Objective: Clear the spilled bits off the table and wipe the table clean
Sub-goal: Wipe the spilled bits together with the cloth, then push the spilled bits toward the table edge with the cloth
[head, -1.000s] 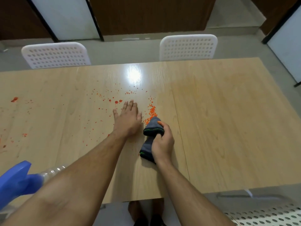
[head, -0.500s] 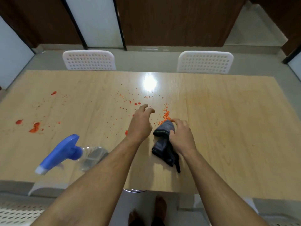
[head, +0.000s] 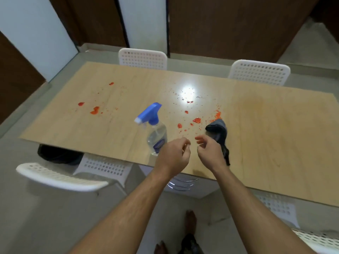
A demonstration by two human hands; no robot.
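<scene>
Hands are hovering side by side over the near edge of the wooden table (head: 266,136), seen from the head camera. The left hand (head: 174,154) is curling loosely, its fingers (head: 185,142) bent inward and bunched close, the thumb and forefinger tips nearly meeting; whether anything small is sitting between them is too blurred to tell. The right hand (head: 209,153) is mirroring it just beside, fingers (head: 200,139) bent and slightly parted, gripping nothing.

A dark grey cloth (head: 218,133) is lying crumpled on the table directly beyond and to the outside of the right fingers, partly hidden behind that hand, one end trailing back toward the table edge. A small heap of orange bits (head: 217,115) is sitting just past the far end of the cloth. Red splotches (head: 196,120) are dotting the wood a little beyond both sets of fingertips, and more red splotches are lying well apart to the left of the left fingers (head: 94,110).

A clear spray bottle (head: 156,132) with a blue trigger head is standing upright just beyond and to the left of the left fingers, its base partly hidden by that hand.

White perforated chairs are standing at the far side (head: 143,58) and at the near left (head: 60,177).
</scene>
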